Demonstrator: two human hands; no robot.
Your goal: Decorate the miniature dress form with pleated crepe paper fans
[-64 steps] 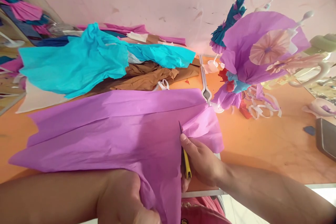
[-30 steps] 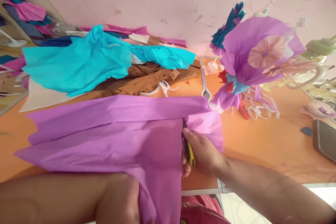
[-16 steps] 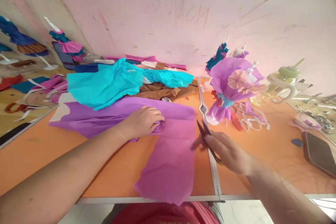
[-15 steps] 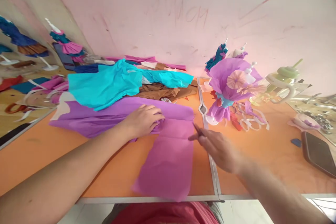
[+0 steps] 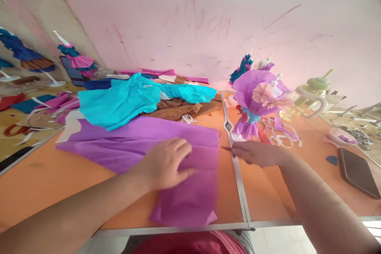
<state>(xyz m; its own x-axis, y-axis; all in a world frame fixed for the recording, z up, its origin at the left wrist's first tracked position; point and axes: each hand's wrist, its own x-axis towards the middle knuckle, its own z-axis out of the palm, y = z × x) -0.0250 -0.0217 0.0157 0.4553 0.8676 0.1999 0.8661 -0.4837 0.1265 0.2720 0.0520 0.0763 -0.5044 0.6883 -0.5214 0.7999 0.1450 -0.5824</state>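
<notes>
Below the blurred, outspread fingers of the left hand [image 5: 166, 164], the purple sheet [image 5: 204, 160] lay mostly flat, near corner turned up bodyward of them. Right of those, the right hand [image 5: 257, 153] was closed round scissors [image 5: 226, 148], tips clear of the sheet; laying-out looked largely done, that corner left, no cutting under way.

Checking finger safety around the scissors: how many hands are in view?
2: the left hand, over the purple sheet; the right hand, beyond the sheet's right edge, holding the scissors. No other hand shows.
</notes>
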